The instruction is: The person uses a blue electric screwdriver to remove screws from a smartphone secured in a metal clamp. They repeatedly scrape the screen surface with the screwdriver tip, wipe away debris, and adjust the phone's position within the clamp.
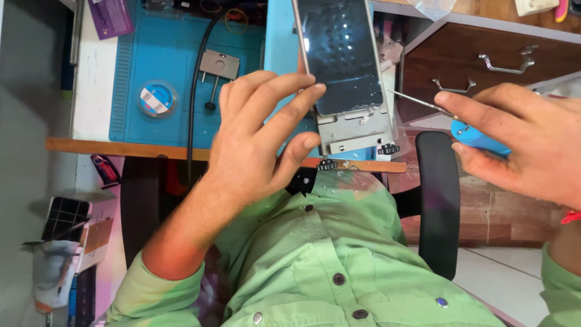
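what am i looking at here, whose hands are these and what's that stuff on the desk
This is one picture from a camera worn on a person's head, looking down at their own two hands and green shirt. The left hand touches the edge of a phone clamped in a grey metal holder. The right hand holds a thin metal tool with a blue handle. On the desk lies a blue work mat with a round spool and a black cable.

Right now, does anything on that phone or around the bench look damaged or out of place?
Yes. The phone screen clamped in the grey metal holder is speckled with pale flecks, like broken glass. Similar bits lie scattered on the green shirt below. The left hand touches the screen's edge; the right hand holds a blue-handled pointed tool.
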